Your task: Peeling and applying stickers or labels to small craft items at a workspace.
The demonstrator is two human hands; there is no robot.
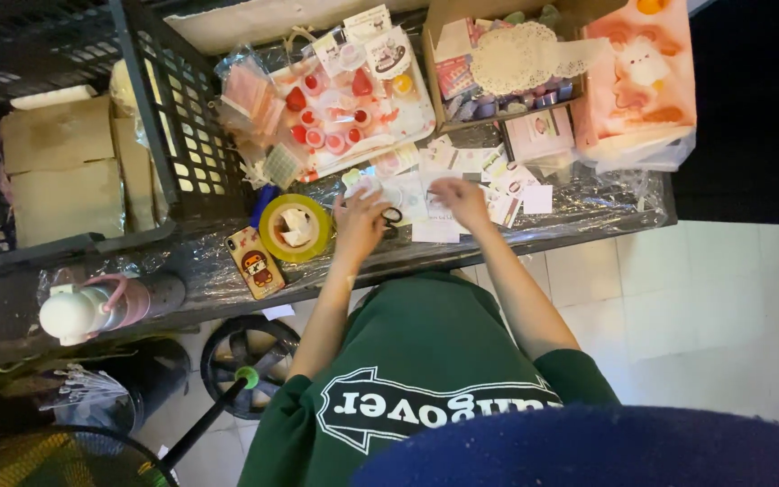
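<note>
My left hand is curled over the table with a small white card at its fingertips. Black-handled scissors lie just to its right. My right hand rests knuckles up on a scatter of small paper cards and stickers. Its fingers bend down onto them, and whether it grips one is hidden. The two hands are about a hand's width apart, on a table wrapped in clear plastic film.
A yellow tape roll and a phone in a cartoon case lie left of my hands. Behind are a tray of red and pink trinkets, a cardboard box with a doily and a pink bag. A black crate, a bottle and a fan base sit left.
</note>
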